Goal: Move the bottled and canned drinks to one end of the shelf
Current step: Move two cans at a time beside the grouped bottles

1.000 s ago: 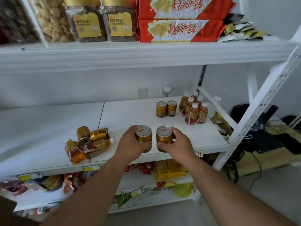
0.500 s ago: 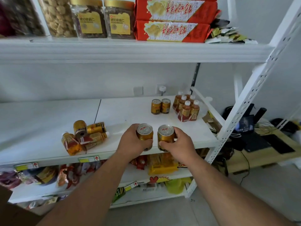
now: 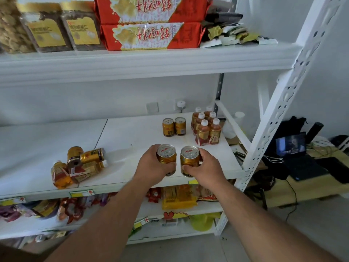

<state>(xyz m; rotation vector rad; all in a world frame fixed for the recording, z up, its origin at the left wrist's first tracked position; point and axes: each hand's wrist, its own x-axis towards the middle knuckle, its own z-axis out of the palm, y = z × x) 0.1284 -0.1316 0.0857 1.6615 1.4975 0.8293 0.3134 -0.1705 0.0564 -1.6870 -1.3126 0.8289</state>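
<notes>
Two gold cans stand upright side by side near the front edge of the middle shelf point(image 3: 132, 133), each held in a hand. The left hand point(image 3: 151, 165) wraps its fingers round the left can point(image 3: 166, 157); the right hand point(image 3: 205, 167) curls round the right can point(image 3: 189, 159), thumb at its base. The two cans are just apart.

Farther back and to the right, two more cans point(image 3: 174, 127) stand together, and just beside them a cluster of six small bottles point(image 3: 205, 125) with white caps sits at the shelf's right end. The stretch of shelf between the held cans and that group is bare.

To the left, well apart, a heap of tipped cans and bottles point(image 3: 77, 167) lies near the front edge.

Above, jars point(image 3: 62, 27) and red packets point(image 3: 151, 35) fill the upper shelf. Below, snack bags point(image 3: 179, 197) crowd the lower shelf.
</notes>
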